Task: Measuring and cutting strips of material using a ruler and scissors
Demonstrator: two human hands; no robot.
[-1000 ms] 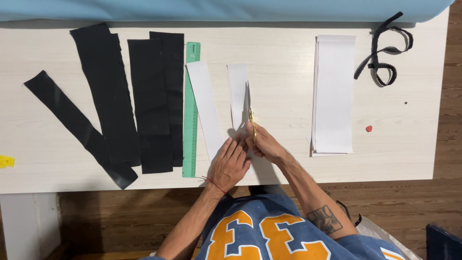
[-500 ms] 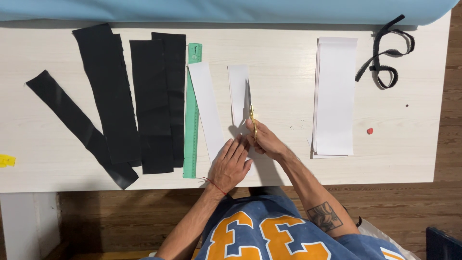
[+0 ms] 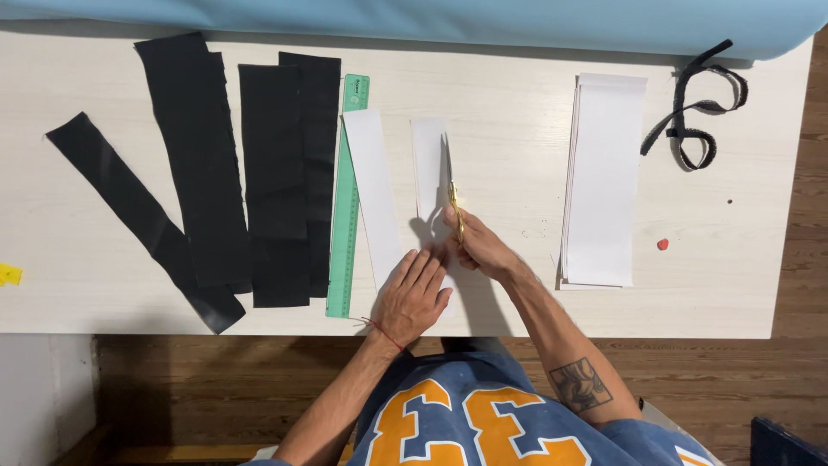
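My right hand (image 3: pixel 481 248) grips gold-handled scissors (image 3: pixel 450 185), blades pointing away from me along a narrow white paper strip (image 3: pixel 426 164) lying on the pale wooden table (image 3: pixel 517 155). My left hand (image 3: pixel 412 298) lies flat, fingers spread, pressing down the near end of that strip. Just to the left lies a second white strip (image 3: pixel 373 194), slightly angled, beside a green ruler (image 3: pixel 347 198).
Several black fabric strips (image 3: pixel 276 173) lie on the table's left half, one slanted at far left (image 3: pixel 138 216). A stack of white paper (image 3: pixel 604 181) sits at right, a black strap (image 3: pixel 694 116) at the far right corner. A small red dot (image 3: pixel 662 244) and a yellow scrap (image 3: pixel 9 274) lie near the edges.
The scissors and both hands stay in almost the same place along the strip; no clear movement shows.
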